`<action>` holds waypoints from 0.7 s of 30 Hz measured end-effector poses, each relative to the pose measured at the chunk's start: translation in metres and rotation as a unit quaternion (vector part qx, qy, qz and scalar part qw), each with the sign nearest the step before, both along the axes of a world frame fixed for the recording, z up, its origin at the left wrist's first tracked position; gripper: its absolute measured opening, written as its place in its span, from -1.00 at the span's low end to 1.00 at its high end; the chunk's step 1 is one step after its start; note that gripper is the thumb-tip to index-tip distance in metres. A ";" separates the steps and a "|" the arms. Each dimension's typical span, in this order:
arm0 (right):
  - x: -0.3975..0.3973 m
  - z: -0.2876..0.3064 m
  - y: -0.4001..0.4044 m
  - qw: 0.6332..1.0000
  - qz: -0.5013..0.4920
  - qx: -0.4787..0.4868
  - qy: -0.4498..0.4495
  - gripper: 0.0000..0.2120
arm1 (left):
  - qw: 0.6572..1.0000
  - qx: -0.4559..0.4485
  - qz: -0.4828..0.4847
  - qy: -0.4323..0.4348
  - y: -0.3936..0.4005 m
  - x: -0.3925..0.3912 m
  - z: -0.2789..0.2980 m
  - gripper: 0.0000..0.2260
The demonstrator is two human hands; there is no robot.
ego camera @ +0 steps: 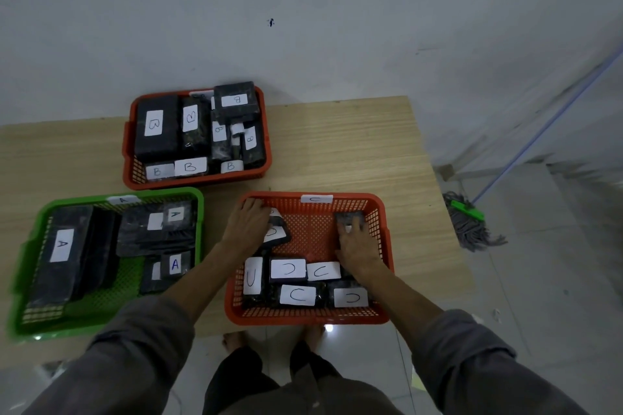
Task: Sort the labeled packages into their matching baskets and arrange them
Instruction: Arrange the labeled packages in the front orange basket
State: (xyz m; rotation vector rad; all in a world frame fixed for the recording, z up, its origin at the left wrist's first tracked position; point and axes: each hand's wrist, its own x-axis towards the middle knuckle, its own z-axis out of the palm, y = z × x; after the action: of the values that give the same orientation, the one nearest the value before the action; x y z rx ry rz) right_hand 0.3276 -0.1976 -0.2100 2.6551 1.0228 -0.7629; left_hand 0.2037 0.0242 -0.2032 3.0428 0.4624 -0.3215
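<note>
Both hands are inside the C basket (380, 248). Left hand (247, 224) rests with relaxed fingers on a C package (274, 233) at 9 o'clock; right hand (359, 242) grips a package (347, 217) at 2 o'clock.

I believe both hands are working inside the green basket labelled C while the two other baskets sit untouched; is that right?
Not quite: the basket labelled C is orange, not green, as the head view shows. The left hand and right hand are both inside it, on dark packages. The green basket holds the A packages, and it and the B basket sit untouched.
</note>
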 end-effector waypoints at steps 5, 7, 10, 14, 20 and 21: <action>-0.001 -0.004 -0.005 0.997 -0.065 0.036 0.012 -0.26 | 0.999 -0.042 0.008 -0.004 -0.005 -0.003 -0.006 -0.77; 0.001 -0.003 -0.007 0.994 -0.097 0.048 0.023 -0.20 | 0.998 -0.062 0.021 -0.012 -0.005 -0.001 -0.006 -0.76; 0.003 0.001 -0.007 0.989 -0.108 0.100 0.017 -0.20 | 0.998 -0.049 0.023 0.017 0.000 0.003 -0.007 -0.64; 0.000 0.007 0.017 0.969 -0.100 0.206 0.092 -0.54 | 0.998 0.009 -0.004 0.063 0.004 0.004 -0.006 -0.67; -0.012 0.021 0.075 0.867 -0.286 0.268 0.309 -0.45 | 0.999 0.030 0.004 0.035 0.001 0.000 -0.003 -0.64; -0.013 0.022 0.080 0.839 -0.317 0.276 0.345 -0.45 | 1.000 0.017 0.008 0.014 -0.001 -0.001 -0.002 -0.60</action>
State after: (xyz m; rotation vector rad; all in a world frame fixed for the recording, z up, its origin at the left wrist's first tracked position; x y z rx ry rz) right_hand 0.3145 -0.1179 -0.1882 3.3473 0.4625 -1.9311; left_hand 0.2030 0.0229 -0.2049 3.0699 0.4998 -0.3597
